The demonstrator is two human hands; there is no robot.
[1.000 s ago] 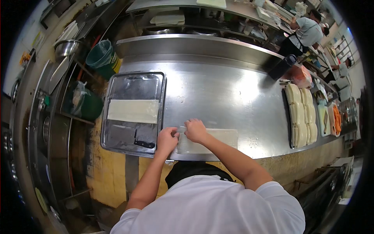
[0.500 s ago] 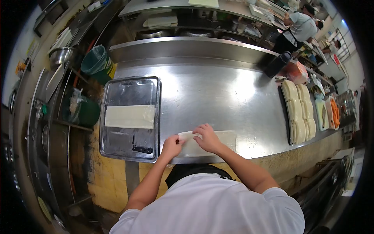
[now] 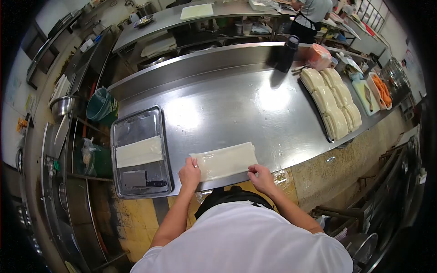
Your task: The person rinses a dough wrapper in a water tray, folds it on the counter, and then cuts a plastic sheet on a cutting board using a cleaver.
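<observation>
A pale, glossy rectangular dough sheet (image 3: 227,160) lies flat on the steel table before me, close to its front edge. At its left side, my left hand (image 3: 189,174) is closed with fingertips pinching the dough's edge. My right hand (image 3: 262,177) is at the near right corner, thumb and fingers closed on the dough there. Left of my hands, a dark metal tray (image 3: 136,123) holds another dough sheet (image 3: 139,152). A cleaver (image 3: 135,179) with a black handle lies on the same tray, below that sheet.
At the right, a tray carries two rows of folded dough pieces (image 3: 334,102). Beyond it are a cutting board with a knife (image 3: 367,96) and a container of carrots (image 3: 381,90). A dark bottle (image 3: 287,55) stands by the back ledge. A co-worker (image 3: 310,18) stands behind; green bins (image 3: 103,107) are left.
My right hand has moved from the dough's upper left part to its near right corner. The dough now lies smooth between my hands. The view has shifted, and the cleaver blade shows more clearly.
</observation>
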